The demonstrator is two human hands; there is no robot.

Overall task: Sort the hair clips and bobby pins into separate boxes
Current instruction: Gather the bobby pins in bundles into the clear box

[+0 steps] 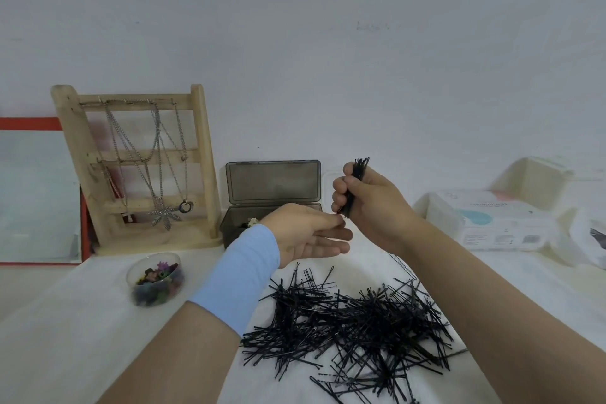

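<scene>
A big loose heap of black bobby pins (pixel 354 321) lies on the white table in front of me. My right hand (pixel 367 203) grips an upright bundle of bobby pins (pixel 355 187) above the table. My left hand (pixel 311 233), with a light blue wristband, has straight fingers whose tips touch the lower end of that bundle. Behind the hands stands a smoky grey box (pixel 272 187) with its lid up; small items show inside. A round clear tub (pixel 154 279) with several coloured hair clips sits at the left.
A wooden stand (pixel 137 170) hung with necklaces stands at the back left, beside a red-framed board (pixel 39 193). At the right lie a pack of wipes (pixel 495 220) and white containers (pixel 531 177). A wall rises close behind the table.
</scene>
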